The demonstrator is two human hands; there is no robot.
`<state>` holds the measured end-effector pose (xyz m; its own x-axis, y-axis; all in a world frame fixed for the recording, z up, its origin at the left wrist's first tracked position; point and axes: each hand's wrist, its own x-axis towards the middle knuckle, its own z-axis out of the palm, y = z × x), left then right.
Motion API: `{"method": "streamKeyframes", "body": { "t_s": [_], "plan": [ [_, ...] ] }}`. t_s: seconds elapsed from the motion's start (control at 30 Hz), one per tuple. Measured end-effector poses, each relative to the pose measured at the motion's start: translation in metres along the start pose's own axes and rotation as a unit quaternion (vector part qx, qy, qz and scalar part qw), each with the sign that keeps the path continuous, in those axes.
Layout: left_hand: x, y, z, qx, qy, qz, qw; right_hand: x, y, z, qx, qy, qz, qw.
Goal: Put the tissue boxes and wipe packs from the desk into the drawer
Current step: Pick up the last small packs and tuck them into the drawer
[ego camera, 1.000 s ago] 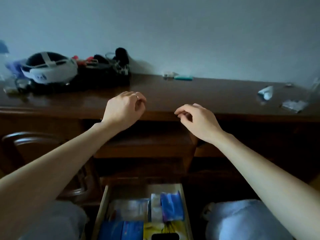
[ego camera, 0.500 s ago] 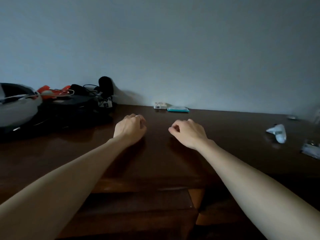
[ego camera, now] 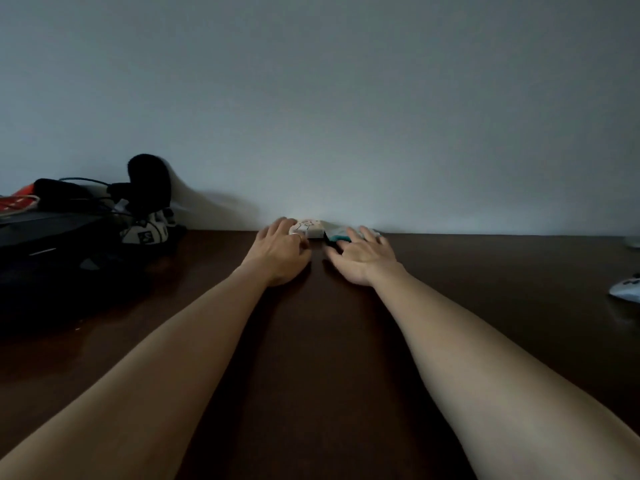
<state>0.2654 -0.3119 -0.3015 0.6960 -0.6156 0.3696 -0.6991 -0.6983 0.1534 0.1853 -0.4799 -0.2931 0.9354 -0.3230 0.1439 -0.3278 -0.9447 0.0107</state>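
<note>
Two small packs lie side by side at the far edge of the dark wooden desk (ego camera: 311,341), against the wall. The small white tissue pack (ego camera: 311,228) is on the left. My left hand (ego camera: 280,252) has reached it: the fingers curl over its left end and the thumb lies in front of it. The teal wipe pack (ego camera: 333,234) is on the right, mostly hidden under my right hand (ego camera: 363,258), whose straight, spread fingers rest on top of it. The drawer is out of view.
A pile of black gear with cables and a foam-capped microphone (ego camera: 149,181) fills the desk's left side. A white crumpled item (ego camera: 627,291) lies at the right edge, with a small object (ego camera: 633,241) beyond it. The grey wall stands right behind the packs.
Both hands have moved forward across the desk, from near its front edge to the two packs at the wall. The view has lifted, so the open drawer has dropped out of sight.
</note>
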Motion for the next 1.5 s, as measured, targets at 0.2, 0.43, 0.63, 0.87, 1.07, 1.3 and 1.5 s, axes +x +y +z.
{"method": "streamKeyframes", "body": {
  "t_s": [0.2,0.43,0.63,0.87,1.07,1.3,1.5],
  "plan": [
    [0.040,-0.005,0.018,0.024,-0.057,0.022,0.998,0.022,0.000,0.007,-0.006,-0.007,-0.010,1.000],
    [0.020,0.003,0.003,0.038,-0.086,0.020,0.995,-0.003,-0.008,-0.004,0.005,-0.026,0.024,0.999],
    [-0.029,0.017,-0.020,0.044,-0.066,-0.017,0.997,-0.062,-0.017,-0.020,0.030,-0.058,0.014,0.998],
    [-0.050,0.019,-0.025,0.055,0.048,-0.017,0.997,-0.095,-0.017,-0.020,-0.014,0.083,0.072,0.994],
    [-0.009,0.020,-0.007,0.059,0.002,-0.019,0.998,-0.083,-0.011,-0.011,0.032,0.086,0.100,0.991],
    [0.028,0.013,0.009,0.077,-0.021,-0.047,0.996,-0.075,-0.010,-0.010,0.053,0.003,0.115,0.992],
    [-0.010,0.020,-0.010,0.096,-0.012,-0.041,0.994,-0.100,-0.015,-0.024,0.023,0.008,0.070,0.997]
  ]
}}
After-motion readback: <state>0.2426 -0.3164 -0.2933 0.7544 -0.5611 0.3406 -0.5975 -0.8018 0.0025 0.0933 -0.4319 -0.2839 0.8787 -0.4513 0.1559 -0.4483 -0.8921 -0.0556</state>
